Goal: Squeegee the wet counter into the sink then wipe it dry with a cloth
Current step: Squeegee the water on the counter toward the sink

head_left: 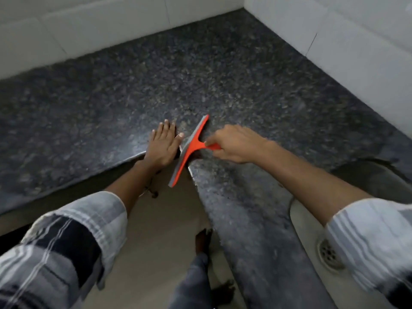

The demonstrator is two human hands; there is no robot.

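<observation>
Squeegee (193,146) seen as orange-red frame and handle, grey blade strip along its edge. Counter (156,81) is dark grey granite, speckled with lighter flecks. Wall tiles (107,21) are plain white with thin dark joints. Sleeves (73,237) are striped white, grey and black, possibly plaid, blurred. Sink (310,239) is pale beige-grey, drain (329,253) metallic grey. Floor (160,219) is tan

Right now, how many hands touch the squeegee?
1: the right hand grips the squeegee handle; the left hand lies flat on the counter beside the blade.
</observation>
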